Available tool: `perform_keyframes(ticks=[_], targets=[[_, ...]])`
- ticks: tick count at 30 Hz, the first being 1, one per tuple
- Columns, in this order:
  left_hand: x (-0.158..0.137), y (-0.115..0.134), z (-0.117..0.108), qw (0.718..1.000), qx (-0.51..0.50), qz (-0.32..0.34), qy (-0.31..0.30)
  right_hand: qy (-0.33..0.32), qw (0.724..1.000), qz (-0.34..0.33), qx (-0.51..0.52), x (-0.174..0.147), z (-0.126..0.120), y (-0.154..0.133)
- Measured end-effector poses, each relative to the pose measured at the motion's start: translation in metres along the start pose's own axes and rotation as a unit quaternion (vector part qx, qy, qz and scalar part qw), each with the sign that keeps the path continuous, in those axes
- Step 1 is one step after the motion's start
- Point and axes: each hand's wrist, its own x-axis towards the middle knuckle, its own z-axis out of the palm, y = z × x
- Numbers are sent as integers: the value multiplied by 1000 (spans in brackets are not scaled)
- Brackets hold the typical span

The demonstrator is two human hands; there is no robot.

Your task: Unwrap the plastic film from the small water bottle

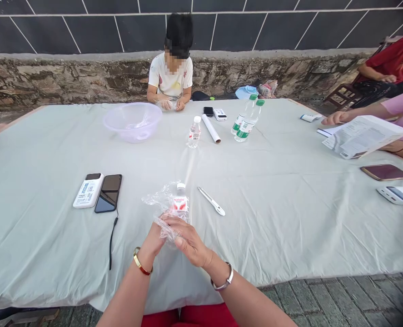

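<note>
Both my hands meet near the table's front edge around crumpled clear plastic film [167,230]. My left hand [154,238] is closed on the film, its fingers partly hidden behind the other hand. Across it lies my right hand [191,243], thumb and fingers closed about the same film. A loose part of the film spreads up and to the left. Just beyond my hands stands a small water bottle [181,204] with a white cap and red-and-white label, its lower part hidden by my fingers. To its right lies a white utility knife [211,201].
A white power bank [88,190] and a black phone [108,194] lie left. Farther back are a purple basin [133,122], another small bottle [194,132], a white roll [211,129] and green-capped bottles [246,129]. A person [171,77] sits opposite; another holds paper [366,136] at right.
</note>
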Motion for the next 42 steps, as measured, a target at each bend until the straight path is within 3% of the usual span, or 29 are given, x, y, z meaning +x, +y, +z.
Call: perform_keyframes(ticks=[3,7,11,14,16,17,20,22,25,32,35,38,42], targets=[[-7,21,-5,993,110,-2,50,-17,999,-2,-28,0,-1,4],[-6,34,-10,990,98,-19,105,-69,987,8,-144,-2,6,5],[7,30,-6,953,242,56,172,-91,982,-4,-168,-8,8,7],[13,24,-6,934,253,122,221,71,981,55,-172,-7,1,13],[12,25,-7,923,234,173,251,178,941,170,-232,0,-5,18],[9,26,-6,917,228,196,260,193,916,233,-264,5,-9,21],[-3,37,-4,903,222,253,268,113,861,386,-312,21,-20,25],[-13,47,-1,895,205,289,271,44,841,443,-309,26,-29,22],[-23,59,0,893,155,316,281,-7,834,461,-303,26,-41,15],[-29,63,-3,914,102,297,258,9,795,456,-400,25,-41,14],[-30,68,-9,913,118,275,277,32,805,467,-366,22,-51,19],[-30,68,-16,921,181,202,279,104,848,473,-215,17,-68,25],[-30,58,-17,921,257,153,249,238,907,346,-43,24,-76,46]])
